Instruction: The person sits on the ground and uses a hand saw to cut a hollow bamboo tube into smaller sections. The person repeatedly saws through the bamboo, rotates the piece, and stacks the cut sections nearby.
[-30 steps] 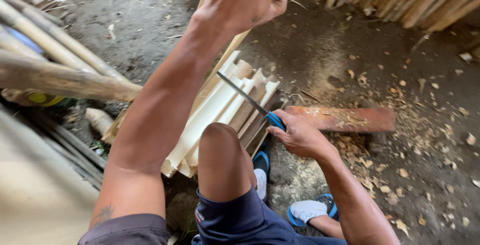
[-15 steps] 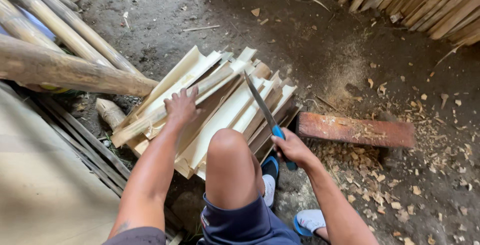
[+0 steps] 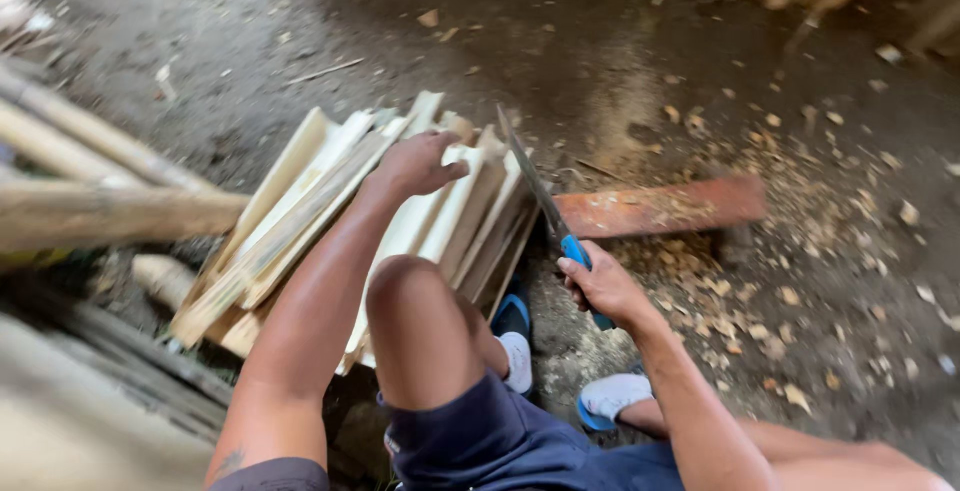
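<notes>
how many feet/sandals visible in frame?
2. One sandalled foot sits beside the raised knee, against the edge of the split bamboo pile. The other is under the right forearm, near the right hand gripping the blue-handled knife.

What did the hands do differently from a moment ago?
The left hand was raised high a second ago, then came down onto the pile of split bamboo slats, where it now rests with its fingers curled on them. The right hand kept its grip on the blue-handled knife, blade slanting up over the slats. The reddish wooden board stayed on the ground.
</notes>
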